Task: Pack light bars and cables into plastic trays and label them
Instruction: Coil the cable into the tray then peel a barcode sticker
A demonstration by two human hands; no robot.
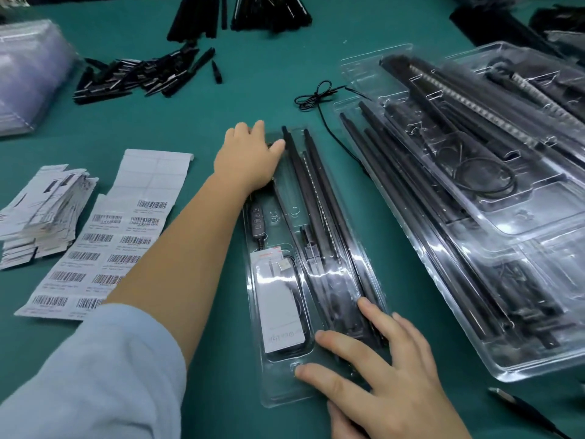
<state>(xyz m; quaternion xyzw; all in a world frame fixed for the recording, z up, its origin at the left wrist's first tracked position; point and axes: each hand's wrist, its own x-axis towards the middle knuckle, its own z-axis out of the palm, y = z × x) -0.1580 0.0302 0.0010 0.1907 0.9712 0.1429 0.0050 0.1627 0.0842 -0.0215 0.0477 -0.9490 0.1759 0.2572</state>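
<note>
While our left hand [250, 156] lies flat on the far end of the clear plastic tray [311, 248] mid-bench, our right hand [380, 365] presses spread fingers on its near end; the white card's [278, 312] print is unreadable.

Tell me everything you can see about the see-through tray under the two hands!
The clear plastic tray is long, narrow and shiny, lying flat on the green table. Its moulded channels hold black light bars, and a side pocket holds a cable with an inline controller and a white leaflet. The left hand rests at its far end; the right hand presses its near end with straight fingers. A stack of filled trays lies to its right.
</note>
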